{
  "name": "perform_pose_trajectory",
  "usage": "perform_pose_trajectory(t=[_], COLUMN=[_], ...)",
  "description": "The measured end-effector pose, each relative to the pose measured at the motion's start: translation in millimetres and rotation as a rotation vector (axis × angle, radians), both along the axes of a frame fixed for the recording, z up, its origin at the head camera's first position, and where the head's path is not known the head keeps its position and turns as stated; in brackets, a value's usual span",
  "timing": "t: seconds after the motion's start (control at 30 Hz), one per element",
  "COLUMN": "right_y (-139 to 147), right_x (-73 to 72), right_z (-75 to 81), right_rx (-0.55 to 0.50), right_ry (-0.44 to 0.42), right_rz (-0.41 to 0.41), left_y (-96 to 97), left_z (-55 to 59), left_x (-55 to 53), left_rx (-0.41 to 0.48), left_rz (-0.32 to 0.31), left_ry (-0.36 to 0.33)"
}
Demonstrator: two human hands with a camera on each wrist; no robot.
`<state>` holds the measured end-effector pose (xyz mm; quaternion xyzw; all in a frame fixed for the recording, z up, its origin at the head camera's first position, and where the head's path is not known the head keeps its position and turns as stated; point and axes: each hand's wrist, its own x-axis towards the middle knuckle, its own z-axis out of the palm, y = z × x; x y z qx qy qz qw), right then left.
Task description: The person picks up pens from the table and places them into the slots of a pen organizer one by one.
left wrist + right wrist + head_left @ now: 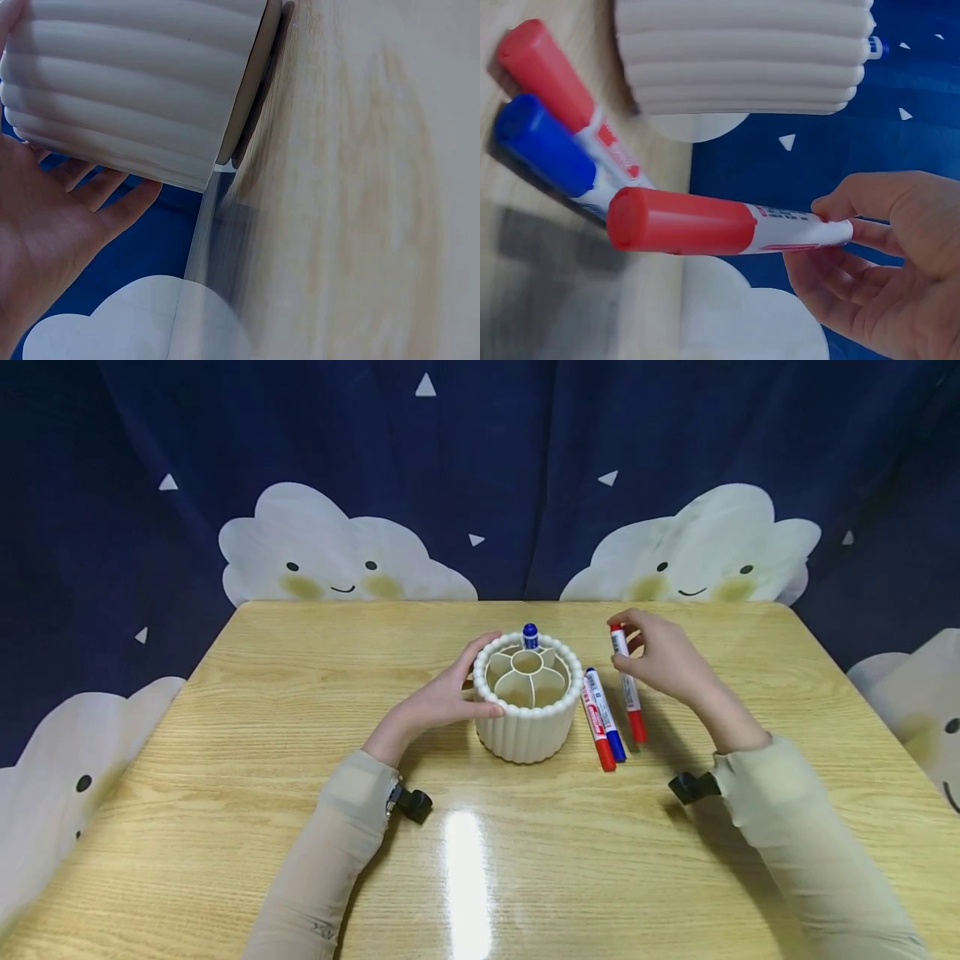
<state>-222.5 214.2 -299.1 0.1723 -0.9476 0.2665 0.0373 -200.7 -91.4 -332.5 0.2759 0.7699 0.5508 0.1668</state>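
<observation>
My left hand (442,693) holds the left side of a white ribbed pen holder (525,735), thumb at the front of its beaded rim and fingers round the far side. Inside, the holder is split into petal-shaped compartments; a blue-ended marker (530,636) stands in the one at the back. To the right, my right hand (660,656) pinches a red-and-white marker (628,681) between thumb and fingers, its red cap pointing down. In the right wrist view that cap (682,220) shows close up, near the other markers.
Beside the holder, a red marker (597,727) and a blue marker (606,714) lie side by side on the wooden table (247,710). Behind the table's far edge hangs a dark blue curtain (495,460) with clouds. Each wrist carries a small black camera.
</observation>
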Motion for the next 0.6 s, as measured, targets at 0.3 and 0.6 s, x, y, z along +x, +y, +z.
perform_pose_trajectory(t=[0.3,0.6], right_y=[0,-9], right_x=[6.9,7.1], right_z=[20.8,29.4], right_rx=[-0.053,-0.124], right_ry=[0.083,0.241], right_rz=[-0.031,-0.035], left_y=[-0.3,-0.2], left_z=[-0.2,-0.1], left_x=[-1.0,-1.0], left_rx=[-0.007,-0.011], left_rz=[0.000,-0.001], left_ry=[0.001,0.007])
